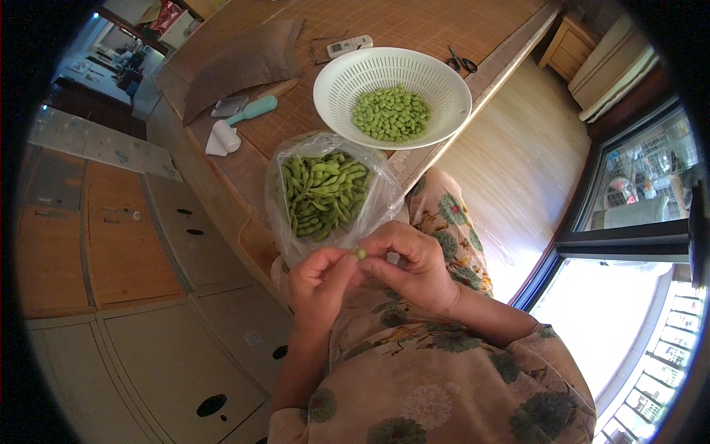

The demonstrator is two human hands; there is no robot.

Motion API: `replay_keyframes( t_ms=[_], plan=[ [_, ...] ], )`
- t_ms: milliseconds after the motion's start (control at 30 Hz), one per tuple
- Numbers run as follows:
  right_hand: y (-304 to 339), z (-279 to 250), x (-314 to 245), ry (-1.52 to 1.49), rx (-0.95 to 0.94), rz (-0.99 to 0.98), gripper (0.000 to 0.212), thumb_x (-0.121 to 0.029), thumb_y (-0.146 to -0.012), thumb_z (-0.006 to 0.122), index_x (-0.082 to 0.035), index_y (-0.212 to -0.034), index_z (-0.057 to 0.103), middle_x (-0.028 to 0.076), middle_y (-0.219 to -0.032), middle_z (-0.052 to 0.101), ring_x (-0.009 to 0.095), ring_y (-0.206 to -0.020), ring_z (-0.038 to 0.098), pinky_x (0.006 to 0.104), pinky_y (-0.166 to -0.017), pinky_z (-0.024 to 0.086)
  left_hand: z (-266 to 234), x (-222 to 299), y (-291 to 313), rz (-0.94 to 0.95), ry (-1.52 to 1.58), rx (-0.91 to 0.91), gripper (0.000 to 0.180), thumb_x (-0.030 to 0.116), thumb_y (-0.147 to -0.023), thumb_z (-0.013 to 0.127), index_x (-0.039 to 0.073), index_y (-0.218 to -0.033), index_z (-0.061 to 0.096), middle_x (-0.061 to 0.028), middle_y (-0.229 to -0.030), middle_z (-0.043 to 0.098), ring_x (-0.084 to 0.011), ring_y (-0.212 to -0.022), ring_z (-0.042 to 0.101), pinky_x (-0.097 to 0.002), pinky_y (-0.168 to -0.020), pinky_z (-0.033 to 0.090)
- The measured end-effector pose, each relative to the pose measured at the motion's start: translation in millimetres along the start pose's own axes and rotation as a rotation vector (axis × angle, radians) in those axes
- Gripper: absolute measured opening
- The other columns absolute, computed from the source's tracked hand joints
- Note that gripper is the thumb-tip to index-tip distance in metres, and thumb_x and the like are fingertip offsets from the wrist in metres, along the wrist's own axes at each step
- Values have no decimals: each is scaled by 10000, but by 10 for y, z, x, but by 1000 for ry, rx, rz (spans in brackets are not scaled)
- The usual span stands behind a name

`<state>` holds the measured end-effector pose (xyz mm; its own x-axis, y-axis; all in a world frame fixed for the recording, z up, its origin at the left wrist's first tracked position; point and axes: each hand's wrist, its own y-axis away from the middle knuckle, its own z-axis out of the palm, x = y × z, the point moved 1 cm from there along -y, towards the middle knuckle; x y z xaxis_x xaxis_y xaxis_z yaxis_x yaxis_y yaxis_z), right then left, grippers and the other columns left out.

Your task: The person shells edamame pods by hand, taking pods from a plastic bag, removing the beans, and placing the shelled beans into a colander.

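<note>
My left hand (316, 288) and my right hand (416, 270) meet in front of my lap, thumbs and fingers pinched together. Between their fingertips shows a small light-green piece of a soybean pod (359, 253); the fingers hide most of it. Just beyond my hands, a clear plastic bag (383, 174) gapes at the table's edge, filled with green soybean pods (325, 194). Farther off to the right stands a white slotted colander (329, 96), its bottom covered by shelled green soybeans (392, 113).
Behind the colander lie a white remote control (350, 46) and black-handled scissors (461, 61). A brown cushion (244, 66), a teal-handled tool (255, 109) and a white roll (222, 138) occupy the table's left side. Wooden cabinets (129, 237) stand left; a glass door (606, 296) is at right.
</note>
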<state>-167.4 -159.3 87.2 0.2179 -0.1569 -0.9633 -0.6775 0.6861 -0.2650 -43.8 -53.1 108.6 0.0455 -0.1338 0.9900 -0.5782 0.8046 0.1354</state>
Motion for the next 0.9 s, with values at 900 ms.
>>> replay_keyframes(
  t_ms=[900],
  plan=[
    [-930,-635,256,406,264,-192,254,44,-821,598,7,-1071,621,137,-1038,605,222,-840,628,309,-742,511,-1206,-357,-47,23,-289,555,237,113,-887,643,-13,-1086,672,-70,-893,686,-127,-766,626,-276,-695,510]
  ],
)
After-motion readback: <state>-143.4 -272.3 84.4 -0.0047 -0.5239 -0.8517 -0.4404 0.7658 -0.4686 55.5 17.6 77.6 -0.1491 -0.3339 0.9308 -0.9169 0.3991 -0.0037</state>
